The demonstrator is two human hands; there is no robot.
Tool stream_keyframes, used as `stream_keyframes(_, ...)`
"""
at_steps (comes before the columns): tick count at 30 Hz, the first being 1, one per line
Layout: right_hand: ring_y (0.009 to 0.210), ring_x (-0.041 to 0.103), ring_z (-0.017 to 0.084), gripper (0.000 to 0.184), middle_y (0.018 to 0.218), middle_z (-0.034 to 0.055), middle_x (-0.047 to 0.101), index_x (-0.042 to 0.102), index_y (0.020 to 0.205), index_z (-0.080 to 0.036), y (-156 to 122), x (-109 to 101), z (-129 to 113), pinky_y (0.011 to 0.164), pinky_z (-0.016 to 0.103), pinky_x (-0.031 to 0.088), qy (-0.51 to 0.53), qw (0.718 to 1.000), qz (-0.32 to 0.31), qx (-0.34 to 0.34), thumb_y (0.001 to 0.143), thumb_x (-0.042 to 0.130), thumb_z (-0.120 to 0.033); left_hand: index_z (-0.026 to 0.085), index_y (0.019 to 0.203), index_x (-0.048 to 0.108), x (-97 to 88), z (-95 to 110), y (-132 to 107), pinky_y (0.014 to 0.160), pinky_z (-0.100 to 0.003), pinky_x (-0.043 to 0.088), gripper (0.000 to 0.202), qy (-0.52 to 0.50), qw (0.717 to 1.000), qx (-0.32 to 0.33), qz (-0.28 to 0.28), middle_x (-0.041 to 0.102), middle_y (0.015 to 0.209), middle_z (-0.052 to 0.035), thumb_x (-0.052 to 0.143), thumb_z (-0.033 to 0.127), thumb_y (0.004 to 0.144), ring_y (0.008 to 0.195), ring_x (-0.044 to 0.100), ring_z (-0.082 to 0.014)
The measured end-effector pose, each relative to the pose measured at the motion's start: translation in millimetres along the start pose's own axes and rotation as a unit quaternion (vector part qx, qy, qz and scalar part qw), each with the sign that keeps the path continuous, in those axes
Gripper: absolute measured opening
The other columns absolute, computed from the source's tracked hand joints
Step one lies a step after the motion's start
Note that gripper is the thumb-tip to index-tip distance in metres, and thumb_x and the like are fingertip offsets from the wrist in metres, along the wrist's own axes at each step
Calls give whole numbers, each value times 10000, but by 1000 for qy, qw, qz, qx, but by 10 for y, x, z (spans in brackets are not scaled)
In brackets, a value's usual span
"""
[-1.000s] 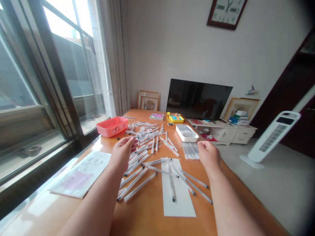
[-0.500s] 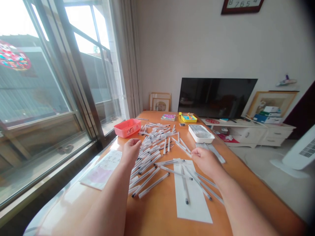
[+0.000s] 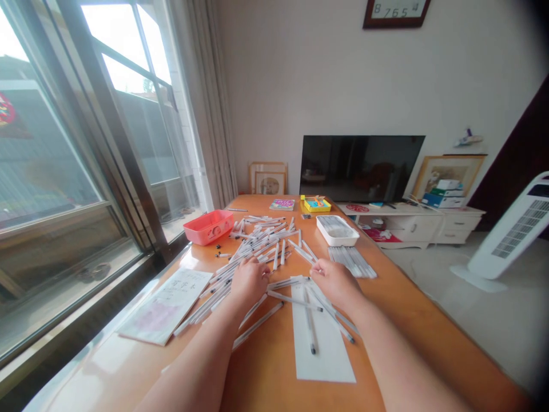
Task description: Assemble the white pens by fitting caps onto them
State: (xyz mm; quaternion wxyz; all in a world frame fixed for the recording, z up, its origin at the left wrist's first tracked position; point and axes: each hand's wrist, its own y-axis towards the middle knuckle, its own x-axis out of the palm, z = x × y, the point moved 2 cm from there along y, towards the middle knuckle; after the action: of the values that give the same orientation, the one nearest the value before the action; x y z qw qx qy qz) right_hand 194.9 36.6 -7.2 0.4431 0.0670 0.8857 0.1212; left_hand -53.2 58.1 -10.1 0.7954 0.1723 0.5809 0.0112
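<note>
My left hand [image 3: 250,280] is over the near part of a spread heap of clear pens with black ends [image 3: 261,240]. Its fingers are curled together, and whatever is in them is hidden. To the right, my right hand [image 3: 337,281] has thumb and fingers pinched beside the tips of a few pens [image 3: 302,252]; what it pinches is too small to make out. Between and below the hands, several pens lie across a white sheet of paper [image 3: 321,366], one [image 3: 309,323] lengthwise on it.
A pink basket [image 3: 208,228] stands left of the heap, with small black pieces [image 3: 218,247] nearby. A notebook [image 3: 167,306] lies at left. On the right are a white tray [image 3: 337,230] and a row of pens [image 3: 352,262]. A yellow box [image 3: 316,203] and a booklet [image 3: 282,204] sit farther back.
My left hand has moved right and nearer, from beside the pink basket to over the pens, closer to my right hand. My right hand stays by the paper's top. The view has shifted rightward.
</note>
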Motion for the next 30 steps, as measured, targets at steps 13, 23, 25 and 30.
stream_keyframes(13,710,595,160,214,755,21,703,686,826,-229,-11,-88,-27,562,259,256,-16,999,46,-11,917,527,-340,284,882,752,128,101,149,890,-408,375,181,52,997,-54,-8,689,1066,-87,617,350,781,1074,540,-319)
stream_keyframes(23,667,573,149,228,711,14,677,653,783,-227,-3,-121,3,563,255,263,8,997,76,-2,914,507,-342,248,817,746,237,153,245,876,-431,382,183,56,995,-83,0,692,1076,-118,575,277,759,1089,529,-338)
stream_keyframes(25,664,570,149,228,708,15,677,655,783,-226,-3,-133,8,564,254,267,14,997,77,-3,912,506,-341,236,797,744,243,176,249,886,-441,382,189,59,995,-82,1,687,1093,-123,560,261,766,1096,521,-339)
stream_keyframes(30,655,569,149,224,715,5,681,664,786,-233,1,-154,32,559,252,281,32,996,80,7,902,512,-350,219,723,733,198,222,216,897,-453,381,159,46,996,-78,-4,680,1098,-125,585,274,745,1112,507,-347)
